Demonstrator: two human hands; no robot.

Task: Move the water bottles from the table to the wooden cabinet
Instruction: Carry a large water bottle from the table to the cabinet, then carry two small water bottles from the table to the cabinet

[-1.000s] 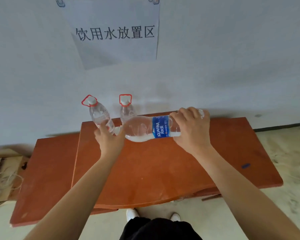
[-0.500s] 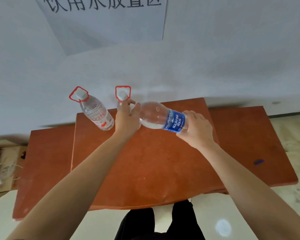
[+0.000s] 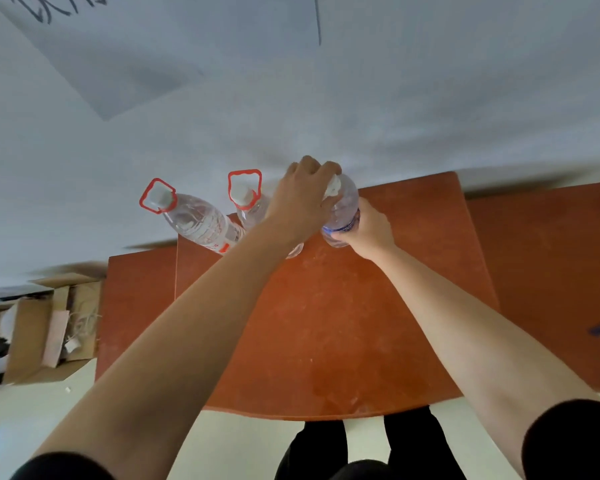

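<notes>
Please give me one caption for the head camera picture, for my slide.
Left hand and right hand hold the blue-label bottle upright on the wooden cabinet, beside two red-ringed bottles.

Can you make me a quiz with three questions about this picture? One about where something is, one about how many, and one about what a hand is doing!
1. Where is the blue-label bottle from the middle red-ring bottle?
A) left of it B) right of it C) on top of it
2. How many bottles stand on the wooden cabinet?
A) two B) three C) five
3. What is the left hand doing?
A) gripping the blue-label bottle's top B) hanging idle C) pressing flat on the cabinet

Answers: 1 B, it is rightmost. 2 B, the far-left red-ring bottle, the middle one, the blue-label one. 3 A, its fingers curl over the cap.
</notes>
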